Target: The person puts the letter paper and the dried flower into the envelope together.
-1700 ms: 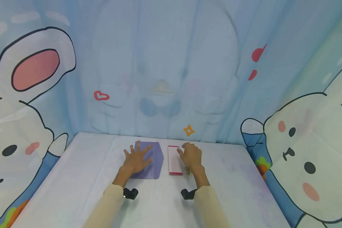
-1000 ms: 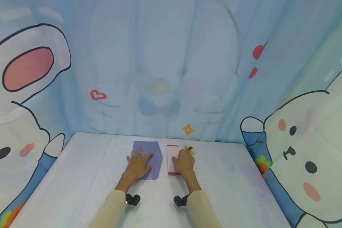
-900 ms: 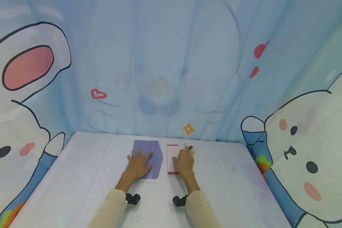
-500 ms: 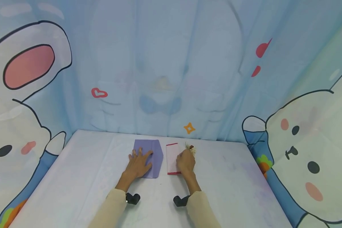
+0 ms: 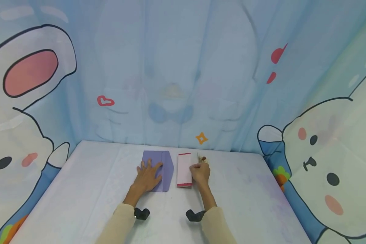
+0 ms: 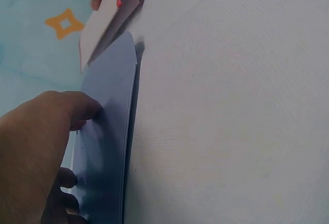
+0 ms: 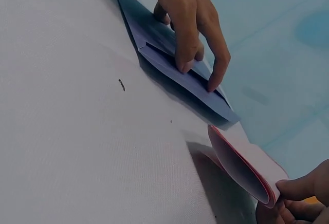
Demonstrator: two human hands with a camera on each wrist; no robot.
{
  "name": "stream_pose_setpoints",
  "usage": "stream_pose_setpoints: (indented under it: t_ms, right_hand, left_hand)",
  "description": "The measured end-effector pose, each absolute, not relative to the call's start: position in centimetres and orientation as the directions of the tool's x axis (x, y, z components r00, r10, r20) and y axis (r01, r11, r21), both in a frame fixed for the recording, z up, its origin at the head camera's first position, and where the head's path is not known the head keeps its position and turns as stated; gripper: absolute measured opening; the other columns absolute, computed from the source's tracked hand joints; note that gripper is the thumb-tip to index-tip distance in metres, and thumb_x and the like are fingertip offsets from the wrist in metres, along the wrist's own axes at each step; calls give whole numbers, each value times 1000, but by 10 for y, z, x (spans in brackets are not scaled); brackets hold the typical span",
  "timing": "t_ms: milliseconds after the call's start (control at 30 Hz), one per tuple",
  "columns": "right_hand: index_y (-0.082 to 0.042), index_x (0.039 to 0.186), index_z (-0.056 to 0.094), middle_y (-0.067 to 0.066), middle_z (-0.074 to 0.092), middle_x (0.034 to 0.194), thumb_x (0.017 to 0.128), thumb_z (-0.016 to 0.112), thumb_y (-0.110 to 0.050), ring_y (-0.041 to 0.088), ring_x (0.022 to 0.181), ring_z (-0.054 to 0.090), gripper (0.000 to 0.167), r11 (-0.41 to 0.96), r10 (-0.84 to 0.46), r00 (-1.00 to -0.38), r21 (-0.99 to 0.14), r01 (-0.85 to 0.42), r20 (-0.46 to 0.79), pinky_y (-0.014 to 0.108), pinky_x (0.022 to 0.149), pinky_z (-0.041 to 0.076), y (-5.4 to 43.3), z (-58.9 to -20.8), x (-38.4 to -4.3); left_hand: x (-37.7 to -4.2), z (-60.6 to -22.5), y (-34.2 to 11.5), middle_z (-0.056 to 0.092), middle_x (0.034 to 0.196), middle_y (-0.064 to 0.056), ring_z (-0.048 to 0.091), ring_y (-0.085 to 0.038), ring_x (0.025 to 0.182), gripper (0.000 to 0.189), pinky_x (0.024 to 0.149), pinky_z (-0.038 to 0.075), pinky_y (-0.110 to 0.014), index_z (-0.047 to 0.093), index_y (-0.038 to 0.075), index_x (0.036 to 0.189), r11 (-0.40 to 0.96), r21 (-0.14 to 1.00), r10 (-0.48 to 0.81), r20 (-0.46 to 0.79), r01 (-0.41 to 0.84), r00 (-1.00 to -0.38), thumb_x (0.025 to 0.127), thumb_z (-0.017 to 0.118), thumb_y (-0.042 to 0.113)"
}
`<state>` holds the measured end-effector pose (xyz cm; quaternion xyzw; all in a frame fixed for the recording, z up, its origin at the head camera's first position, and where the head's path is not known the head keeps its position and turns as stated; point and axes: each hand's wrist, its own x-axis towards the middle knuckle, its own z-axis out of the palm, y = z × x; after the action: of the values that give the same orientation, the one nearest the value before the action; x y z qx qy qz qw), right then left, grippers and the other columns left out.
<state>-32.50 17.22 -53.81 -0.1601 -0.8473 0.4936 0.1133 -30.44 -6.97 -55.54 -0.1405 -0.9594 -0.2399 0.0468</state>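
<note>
Purple paper envelope (image 5: 165, 172) lying on a white-covered table (image 5: 103, 189), seen from above, with a folded pale pink card (image 5: 184, 170) just to its right. The person's left hand (image 5: 146, 178) rests on the envelope with fingers spread wide, touching it rather than gripping it. The right hand (image 5: 200, 173) pinches the card's right edge between thumb and fingers. Red bands trim the card's near and far ends. Just beyond the right hand lies a small bunch of dried flowers (image 5: 203, 158), partly hidden; whether the hand touches it, I cannot tell.

As for progress, the card appears to have its fold already, though it is not pressed flat: the right wrist view shows its layers bowed apart like a loop. Card and envelope are separate, with bare table between them. The envelope's tapered flap (image 5: 171, 166) is laid out toward the card, not folded over, and its mouth shows as a dark slit under the left fingers. Nothing sticks out of that slit; its inside is hidden. The flowers lie outside the envelope. Judging by this, the card is being handled while the envelope remains unclosed.
</note>
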Motion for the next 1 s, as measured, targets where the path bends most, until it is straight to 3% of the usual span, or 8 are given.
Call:
stream_pose_setpoints:
  t_ms: [167,367,700,1000]
  right_hand:
    - [8,99,81,23,77,102,96,74,-5,31,91,70,15,394,405,-914,-903,173,1,35,73,56,169,-534,-326]
    - [7,104,80,20,77,100,98,75,-6,19,80,68,15,277,379,-924,-947,162,-47,23,65,53,159,-532,-328]
    - [6,99,80,10,74,81,95,77,-6,13,67,61,13,216,349,-936,-968,127,-45,24,57,49,139,-550,-326]
    - [5,88,80,9,72,71,90,79,-4,12,60,58,9,315,364,-929,-947,54,68,24,53,47,125,-559,-329]
  left_hand:
    - [-307,-557,-71,38,166,-41,34,-71,150,55,116,31,-83,57,17,157,854,442,240,136,276,-961,103,64,28]
    - [-308,-556,-73,38,166,-41,34,-71,150,55,116,31,-83,56,18,157,854,446,232,137,269,-963,104,65,29]
    - [-306,-561,-67,40,165,-40,34,-72,150,55,116,32,-83,58,20,156,854,441,238,138,275,-961,103,66,30]
    - [-305,-559,-67,42,165,-39,37,-70,150,56,118,33,-82,59,19,156,865,429,221,143,262,-965,101,68,31]
